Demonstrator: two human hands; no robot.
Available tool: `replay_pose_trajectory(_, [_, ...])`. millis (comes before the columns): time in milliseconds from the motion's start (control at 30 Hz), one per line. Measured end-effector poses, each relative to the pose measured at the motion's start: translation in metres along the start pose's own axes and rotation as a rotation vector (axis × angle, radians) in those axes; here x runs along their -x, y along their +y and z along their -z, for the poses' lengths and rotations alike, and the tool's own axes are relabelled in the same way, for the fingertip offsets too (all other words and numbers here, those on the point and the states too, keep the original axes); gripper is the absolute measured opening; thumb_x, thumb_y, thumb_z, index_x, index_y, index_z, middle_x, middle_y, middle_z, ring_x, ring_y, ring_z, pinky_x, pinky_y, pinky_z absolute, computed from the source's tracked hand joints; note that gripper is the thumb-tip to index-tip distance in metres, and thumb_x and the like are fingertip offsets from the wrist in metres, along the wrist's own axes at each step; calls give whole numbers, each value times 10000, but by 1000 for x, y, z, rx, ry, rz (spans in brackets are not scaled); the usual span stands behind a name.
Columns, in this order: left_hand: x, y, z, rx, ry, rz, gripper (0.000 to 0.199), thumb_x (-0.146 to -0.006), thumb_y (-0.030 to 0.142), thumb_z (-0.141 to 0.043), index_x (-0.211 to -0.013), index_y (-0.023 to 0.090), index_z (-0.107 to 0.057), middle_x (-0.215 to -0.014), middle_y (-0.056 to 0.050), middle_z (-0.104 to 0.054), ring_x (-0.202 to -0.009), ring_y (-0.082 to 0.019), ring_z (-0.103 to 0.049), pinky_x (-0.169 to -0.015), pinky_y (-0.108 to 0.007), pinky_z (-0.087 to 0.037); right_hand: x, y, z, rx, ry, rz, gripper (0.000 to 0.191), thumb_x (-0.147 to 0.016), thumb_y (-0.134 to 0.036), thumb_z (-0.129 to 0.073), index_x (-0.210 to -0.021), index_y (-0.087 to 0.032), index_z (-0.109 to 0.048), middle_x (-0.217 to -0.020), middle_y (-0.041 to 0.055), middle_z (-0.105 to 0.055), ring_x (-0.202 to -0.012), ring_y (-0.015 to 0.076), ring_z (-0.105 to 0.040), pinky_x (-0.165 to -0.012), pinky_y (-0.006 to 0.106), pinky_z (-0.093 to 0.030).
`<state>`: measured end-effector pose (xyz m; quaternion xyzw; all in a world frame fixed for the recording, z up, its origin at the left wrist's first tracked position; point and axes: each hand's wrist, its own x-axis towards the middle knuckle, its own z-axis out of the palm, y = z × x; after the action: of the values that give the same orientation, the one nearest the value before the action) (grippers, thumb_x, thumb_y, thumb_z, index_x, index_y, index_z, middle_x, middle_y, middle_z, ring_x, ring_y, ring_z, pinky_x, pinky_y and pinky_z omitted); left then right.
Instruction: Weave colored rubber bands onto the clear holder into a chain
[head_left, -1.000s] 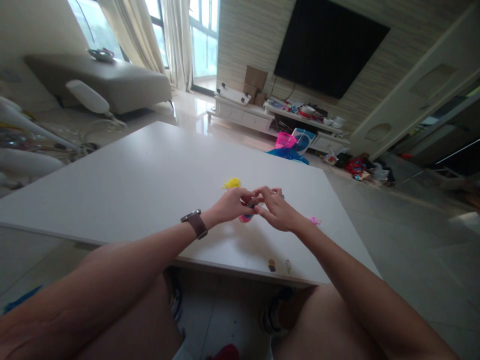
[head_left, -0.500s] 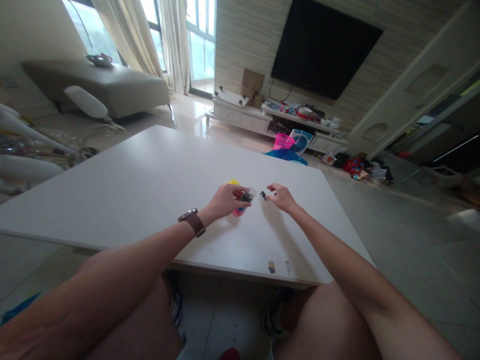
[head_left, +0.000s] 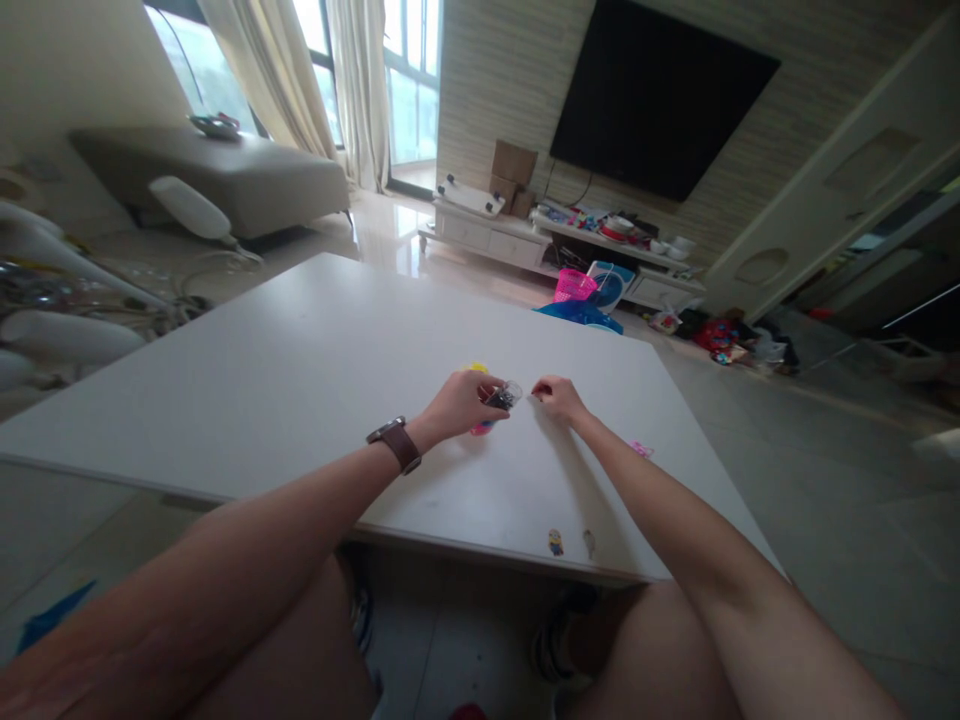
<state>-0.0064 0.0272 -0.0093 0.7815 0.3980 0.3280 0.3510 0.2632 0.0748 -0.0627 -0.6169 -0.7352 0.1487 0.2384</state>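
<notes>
One small clear cup [head_left: 507, 396] of dark bits, tilted, mouth pointing to 2 o'clock, long axis 8-to-2. Left hand [head_left: 459, 404] grips it above the white table [head_left: 300, 370]. Right hand [head_left: 556, 398] sits just at its 3 o'clock, fingertips pinched; contents too small to tell. One pink piece [head_left: 642, 449] at 4 o'clock.

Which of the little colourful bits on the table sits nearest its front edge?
The yellow sticker, right by the front edge; the pink bit lies farther back beside the right forearm.
</notes>
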Motion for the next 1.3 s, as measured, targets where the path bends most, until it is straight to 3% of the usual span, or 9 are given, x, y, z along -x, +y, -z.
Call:
replay_pose_trajectory(67, [1,1,0,-14,-12,17,371,-645,302,-815,-997,186,-792,-797,-25,-750,-706,-163,-666,-660,-253,-481,8,-11,9,-80,43,5,114,-783,-166,-619,-795,-164,-732,-757,45,-728,-718,176,-646,-711,290,-504])
replay_pose_trajectory(233, [4,4,-6,-12,-59,26,330,-649,286,-795,-964,187,-791,-777,-25,-737,-691,-156,-653,-655,-253,-470,40,-63,28,-552,159,98,147,-779,-323,-702,-827,-184,-711,-733,25,-707,-699,170,-643,-677,298,-522])
replay_pose_trajectory(433, [12,9,-11,26,-97,-62,271,-687,275,-756,-942,190,-786,-742,-12,-721,-669,-144,-638,-640,-238,-467,69,-110,31,-556,140,149,155,-760,-312,-774,-826,-207,-681,-781,11,-715,-738,180,-677,-714,320,-549])
replay_pose_trajectory(600, [14,11,-8,45,-97,-46,209,-687,263,-754,-876,176,-777,-728,-9,-717,-671,-143,-637,-636,-233,-465,74,-120,42,-359,99,268,43,-826,-227,-706,-787,-209,-707,-785,21,-724,-735,181,-681,-716,321,-539])
replay_pose_trajectory(733, [12,11,-7,60,-83,-26,247,-667,257,-768,-902,186,-784,-734,-2,-720,-688,-146,-643,-636,-231,-462,76,-123,50,-235,84,400,98,-862,-170,-641,-797,-209,-704,-821,29,-703,-755,172,-655,-692,301,-517])
replay_pose_trajectory(1067, [11,15,-5,124,-109,-6,317,-666,289,-776,-966,188,-785,-780,-20,-737,-727,-166,-671,-663,-244,-502,79,-126,52,-197,140,353,33,-912,-226,-595,-904,-224,-627,-889,37,-643,-792,170,-623,-687,296,-514])
replay_pose_trajectory(1167, [11,18,-4,145,-104,-9,331,-669,283,-777,-987,192,-785,-796,-21,-741,-737,-166,-669,-675,-245,-510,81,-125,56,-217,152,360,62,-944,-255,-541,-993,-238,-576,-936,39,-677,-868,196,-643,-760,338,-500])
replay_pose_trajectory(1300, [11,19,-4,163,-96,-36,301,-681,307,-783,-955,182,-782,-792,-21,-734,-729,-158,-657,-676,-241,-505,85,-122,60,-114,-18,403,175,-998,-328,-457,-1149,-251,-501,-1040,56,-709,-1086,256,-634,-982,476,-381])
